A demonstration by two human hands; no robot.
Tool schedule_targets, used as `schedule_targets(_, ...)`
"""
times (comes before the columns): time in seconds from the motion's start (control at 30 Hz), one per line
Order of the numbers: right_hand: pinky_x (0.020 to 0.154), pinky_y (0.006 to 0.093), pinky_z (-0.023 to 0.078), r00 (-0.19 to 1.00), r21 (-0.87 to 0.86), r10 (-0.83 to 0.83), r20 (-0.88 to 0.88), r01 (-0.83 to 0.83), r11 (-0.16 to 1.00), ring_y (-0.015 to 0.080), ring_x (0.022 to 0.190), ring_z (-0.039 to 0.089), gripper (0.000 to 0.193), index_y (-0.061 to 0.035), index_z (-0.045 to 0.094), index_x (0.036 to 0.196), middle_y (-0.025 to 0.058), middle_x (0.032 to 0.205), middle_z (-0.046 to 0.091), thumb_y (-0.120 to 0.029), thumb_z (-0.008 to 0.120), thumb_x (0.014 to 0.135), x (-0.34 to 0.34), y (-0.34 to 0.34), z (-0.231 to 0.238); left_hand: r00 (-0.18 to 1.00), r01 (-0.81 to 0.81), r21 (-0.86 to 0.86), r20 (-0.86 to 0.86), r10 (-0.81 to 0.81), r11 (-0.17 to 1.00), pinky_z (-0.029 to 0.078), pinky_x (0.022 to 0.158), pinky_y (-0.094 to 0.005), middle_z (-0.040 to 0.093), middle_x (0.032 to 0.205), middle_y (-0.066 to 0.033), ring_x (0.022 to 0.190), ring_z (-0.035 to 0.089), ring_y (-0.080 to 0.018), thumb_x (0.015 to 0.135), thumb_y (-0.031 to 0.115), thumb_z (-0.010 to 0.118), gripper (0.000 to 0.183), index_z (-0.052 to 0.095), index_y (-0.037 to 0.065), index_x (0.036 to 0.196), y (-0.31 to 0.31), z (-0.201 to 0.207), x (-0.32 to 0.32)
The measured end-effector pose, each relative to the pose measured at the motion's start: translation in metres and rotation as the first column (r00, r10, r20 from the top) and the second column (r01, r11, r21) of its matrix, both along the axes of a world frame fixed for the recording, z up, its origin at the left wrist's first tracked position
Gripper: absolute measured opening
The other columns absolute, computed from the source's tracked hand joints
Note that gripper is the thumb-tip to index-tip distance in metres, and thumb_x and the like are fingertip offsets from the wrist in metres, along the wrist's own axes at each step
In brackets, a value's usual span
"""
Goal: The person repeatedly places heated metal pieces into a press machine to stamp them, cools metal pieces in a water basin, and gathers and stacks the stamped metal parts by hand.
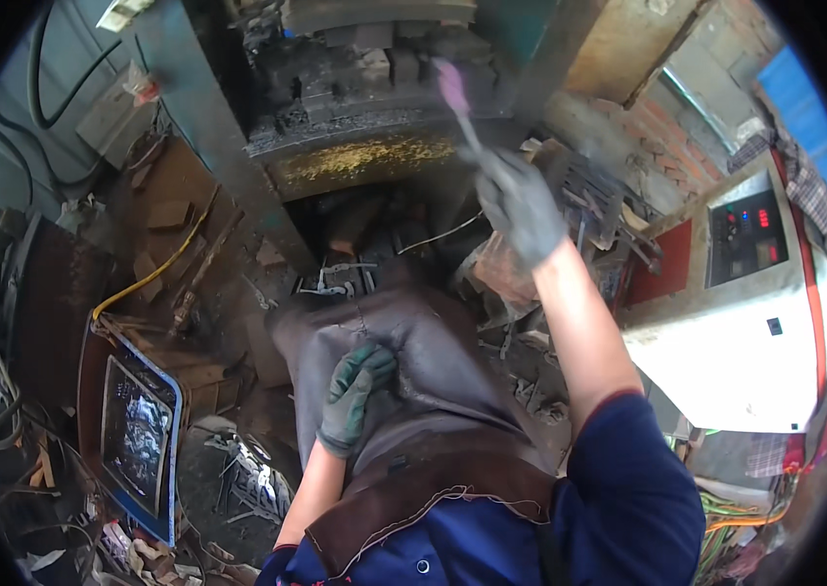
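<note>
My right hand, in a grey glove, is raised in front of the press and closed around a metal rod. Its far end glows pink and is blurred by motion, so whether this is one piece or tongs gripping a hot piece I cannot tell. My left hand, in a grey-green glove, rests on the brown leather apron over my lap. Its fingers are curled together, and nothing shows in them.
Ahead stands a dark press with yellowish flakes along its front edge. To the right is a control cabinet with a lit panel. On the left are a blue-edged frame, a yellow hose and a heap of metal parts.
</note>
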State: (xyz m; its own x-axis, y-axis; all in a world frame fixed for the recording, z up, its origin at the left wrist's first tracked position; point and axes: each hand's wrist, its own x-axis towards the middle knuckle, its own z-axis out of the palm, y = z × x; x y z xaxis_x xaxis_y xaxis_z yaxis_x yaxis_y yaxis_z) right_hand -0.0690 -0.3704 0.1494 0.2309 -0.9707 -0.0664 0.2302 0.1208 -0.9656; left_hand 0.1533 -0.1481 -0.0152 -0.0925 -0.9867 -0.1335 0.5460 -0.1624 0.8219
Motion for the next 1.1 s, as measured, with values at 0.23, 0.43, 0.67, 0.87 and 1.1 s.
schedule_targets(0.23, 0.04, 0.0188, 0.023, 0.989, 0.044, 0.028, -0.148, -0.022, 0.999, 0.0032, 0.047, 0.034, 0.021, -0.0044, 0.063, 0.105, -0.0078, 0.062, 0.042, -0.02, 0.056, 0.093, 0.103, -0.096, 0.024, 0.996, 0.001, -0.036, -0.09, -0.004, 0.999, 0.04, 0.103, -0.0376, 0.051, 0.133, -0.0191, 0.12, 0.052, -0.0262, 0.098, 0.02, 0.05, 0.05, 0.033, -0.002, 0.14, 0.005, -0.004, 0.005)
schedule_targets(0.43, 0.047, 0.0153, 0.034, 0.972, 0.105, 0.019, -0.234, 0.006, 0.994, 0.0037, 0.058, 0.045, 0.035, -0.0069, 0.068, 0.103, -0.0021, 0.075, 0.052, -0.038, 0.056, 0.093, 0.106, -0.131, 0.024, 0.993, 0.002, -0.029, -0.122, -0.006, 1.0, 0.04, 0.102, -0.0377, 0.051, 0.132, -0.0187, 0.12, 0.052, -0.0264, 0.098, 0.02, 0.049, 0.049, 0.035, -0.002, 0.139, 0.004, -0.004, 0.003)
schedule_targets(0.67, 0.045, 0.0229, 0.033, 0.995, 0.13, -0.096, -0.033, 0.099, 0.987, 0.0086, 0.049, 0.044, 0.041, -0.0037, 0.062, 0.095, 0.0003, 0.061, 0.051, -0.041, 0.046, 0.096, 0.028, -0.025, -0.016, 0.985, 0.056, 0.02, -0.163, -0.052, 0.998, 0.041, 0.103, -0.0354, 0.053, 0.131, -0.0145, 0.12, 0.052, -0.0235, 0.099, 0.01, 0.045, 0.039, 0.04, 0.0, 0.137, -0.001, -0.006, 0.001)
schedule_targets(0.87, 0.045, 0.0216, 0.035, 0.951, 0.321, -0.306, 0.041, 0.277, 0.906, 0.0085, 0.051, 0.049, 0.018, -0.0075, 0.063, 0.09, -0.001, 0.064, 0.056, -0.025, 0.06, 0.092, -0.073, 0.076, -0.137, 0.999, -0.031, 0.025, -0.021, 0.032, 0.999, 0.042, 0.102, -0.0431, 0.054, 0.128, -0.0172, 0.117, 0.054, -0.0286, 0.1, 0.016, 0.042, 0.04, 0.04, 0.0, 0.137, 0.004, -0.006, 0.006)
schedule_targets(1.1, 0.045, 0.0232, 0.037, 0.757, 0.443, -0.648, 0.081, 0.555, 0.704, 0.0099, 0.051, 0.049, 0.023, -0.0071, 0.062, 0.089, -0.0012, 0.065, 0.055, -0.03, 0.059, 0.093, -0.142, 0.084, -0.166, 0.998, -0.019, 0.026, -0.056, 0.02, 0.999, 0.046, 0.098, -0.0386, 0.055, 0.126, -0.0175, 0.113, 0.058, -0.0264, 0.099, 0.018, 0.047, 0.042, 0.04, -0.001, 0.136, -0.008, -0.004, -0.005)
